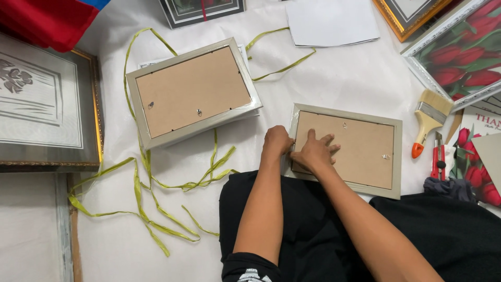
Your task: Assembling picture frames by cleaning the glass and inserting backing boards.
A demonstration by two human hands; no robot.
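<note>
Fingers [324, 140] of right hand [314, 151] flat on brown backing board [355, 151]; left hand [276, 141] curled gripping silver frame [397, 156] edge.

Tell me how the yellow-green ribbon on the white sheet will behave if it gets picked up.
The yellow-green ribbon will probably hang limp: it lies in loose loops and twists, holding no shape. It looks thin and flat, so likely very light. It runs under the silver frame lying face down, so a pull may snag or drag that frame.
</note>
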